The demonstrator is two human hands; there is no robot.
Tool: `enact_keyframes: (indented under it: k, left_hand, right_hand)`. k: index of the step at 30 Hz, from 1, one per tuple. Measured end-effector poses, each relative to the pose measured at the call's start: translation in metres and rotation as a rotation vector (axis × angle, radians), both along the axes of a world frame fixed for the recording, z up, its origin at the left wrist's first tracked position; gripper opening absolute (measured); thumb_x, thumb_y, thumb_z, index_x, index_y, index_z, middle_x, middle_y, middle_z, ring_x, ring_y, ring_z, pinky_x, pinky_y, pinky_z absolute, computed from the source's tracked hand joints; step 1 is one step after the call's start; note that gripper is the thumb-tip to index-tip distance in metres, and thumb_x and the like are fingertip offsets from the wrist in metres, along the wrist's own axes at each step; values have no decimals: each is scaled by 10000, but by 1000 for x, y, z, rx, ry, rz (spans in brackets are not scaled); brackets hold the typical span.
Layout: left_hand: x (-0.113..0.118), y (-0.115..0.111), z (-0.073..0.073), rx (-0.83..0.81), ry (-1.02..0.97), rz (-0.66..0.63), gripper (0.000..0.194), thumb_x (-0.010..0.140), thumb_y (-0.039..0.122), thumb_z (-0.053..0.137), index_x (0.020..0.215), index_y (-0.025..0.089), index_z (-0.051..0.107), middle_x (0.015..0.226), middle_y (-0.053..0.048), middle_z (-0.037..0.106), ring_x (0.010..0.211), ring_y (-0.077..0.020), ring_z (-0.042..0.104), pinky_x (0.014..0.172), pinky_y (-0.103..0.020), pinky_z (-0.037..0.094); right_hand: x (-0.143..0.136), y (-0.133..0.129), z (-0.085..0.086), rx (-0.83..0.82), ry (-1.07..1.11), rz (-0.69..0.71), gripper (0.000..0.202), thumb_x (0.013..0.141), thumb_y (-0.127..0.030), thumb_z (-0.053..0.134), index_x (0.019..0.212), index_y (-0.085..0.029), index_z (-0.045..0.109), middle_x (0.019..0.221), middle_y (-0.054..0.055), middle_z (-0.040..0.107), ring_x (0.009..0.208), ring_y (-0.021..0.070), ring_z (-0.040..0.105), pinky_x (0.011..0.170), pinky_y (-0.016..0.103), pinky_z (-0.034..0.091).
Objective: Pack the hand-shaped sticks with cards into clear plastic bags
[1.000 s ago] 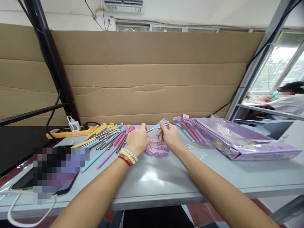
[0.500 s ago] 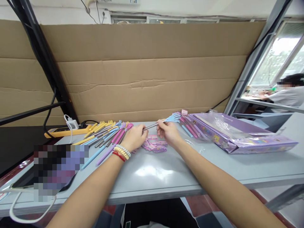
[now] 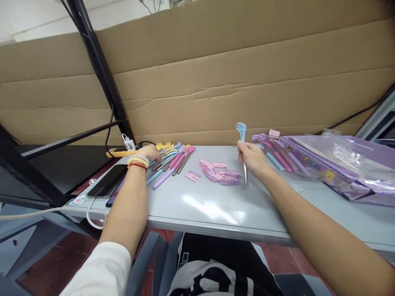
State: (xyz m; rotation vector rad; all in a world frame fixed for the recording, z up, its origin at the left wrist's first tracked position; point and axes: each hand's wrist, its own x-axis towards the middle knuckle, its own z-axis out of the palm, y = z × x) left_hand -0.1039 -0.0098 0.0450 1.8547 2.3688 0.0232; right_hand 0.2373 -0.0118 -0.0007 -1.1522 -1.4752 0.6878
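My right hand (image 3: 252,157) is closed around the metal rod of a blue back scratcher (image 3: 241,130), held upright with its claw-shaped head on top. My left hand (image 3: 150,153) is at the left end of a row of back scratchers (image 3: 177,161) with yellow, blue, purple and pink heads. Its fingers are mostly hidden, so their grip does not show. Small pink and purple printed cards (image 3: 216,172) lie loosely between the hands, with a few apart (image 3: 193,176) on the left. Several back scratchers in clear plastic (image 3: 282,159) lie beyond my right hand.
A purple box (image 3: 336,162) with clear wrapping stands at the right. At the left lie a black phone (image 3: 108,181), a yellow device (image 3: 119,153) and a white charger (image 3: 128,142). A black metal post (image 3: 101,70) and cardboard panel (image 3: 197,82) border the table's back.
My left hand has let go of the blue back scratcher's rod and moved left to the row. My right hand has turned the scratcher upright. The view has swung left.
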Motion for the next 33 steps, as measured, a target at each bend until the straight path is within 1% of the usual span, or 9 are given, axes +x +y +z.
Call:
enact_keyframes:
  k: [3,6,13,16,19,22,24,28,33]
  left_hand:
    - [3,-7,7,-212,47,-62,150,521,317,715,575,184,671,706,-44,704,790,-230,645,706,-258,475]
    - [13,-10,6,-358,60,-67,164,492,287,747,501,175,629,630,-52,673,775,-256,645,705,-303,490]
    - [19,-9,-1,-423,9,-37,187,523,244,729,479,157,569,623,-82,660,728,-248,648,648,-297,494]
    - [24,-13,6,-336,-27,-110,166,614,299,634,539,161,581,602,-63,651,658,-216,640,594,-270,476]
    - [47,-19,10,-120,52,-300,220,719,327,503,627,166,621,647,-58,666,662,-198,635,602,-260,450]
    - [86,-24,-2,284,89,-441,326,846,331,350,855,182,641,912,-91,697,843,-208,633,702,-268,438]
    - [111,-26,-16,431,75,-536,379,899,343,274,1018,183,597,981,-101,684,883,-215,627,740,-292,435]
    - [137,-28,-37,466,35,-689,381,923,395,276,1095,203,557,875,-80,686,821,-218,634,715,-303,439]
    - [133,-23,-43,476,8,-676,373,922,423,312,1002,203,602,854,-72,683,809,-213,629,703,-295,435]
  right_hand:
    - [-5,-2,0,1,-76,13,424,818,-495,461,522,-201,382,377,-40,394,372,80,339,409,233,259]
    - [-3,-1,-3,23,-113,2,414,815,-503,457,542,-199,389,403,-43,401,389,83,346,419,236,251]
    - [-2,-1,-2,43,-59,-36,460,832,-519,423,501,-201,391,394,-36,376,388,89,336,421,247,258]
    - [1,2,-2,122,8,-140,492,836,-543,424,484,-199,413,404,-30,373,407,94,350,426,249,266]
    - [4,8,-2,164,174,-175,473,815,-579,457,529,-203,437,394,-46,353,370,87,331,390,243,264]
    - [4,10,-1,93,407,-91,427,768,-603,518,614,-207,468,371,-62,381,306,82,329,327,230,251]
    - [3,7,1,19,515,-20,379,724,-556,597,657,-199,488,400,-41,481,305,88,397,313,218,280]
    - [0,-1,3,-90,603,139,282,629,-367,691,658,-200,465,469,-10,597,355,113,515,329,203,351]
    - [-3,-6,4,-190,546,316,267,573,-258,639,579,-208,376,476,24,623,354,142,538,324,216,363]
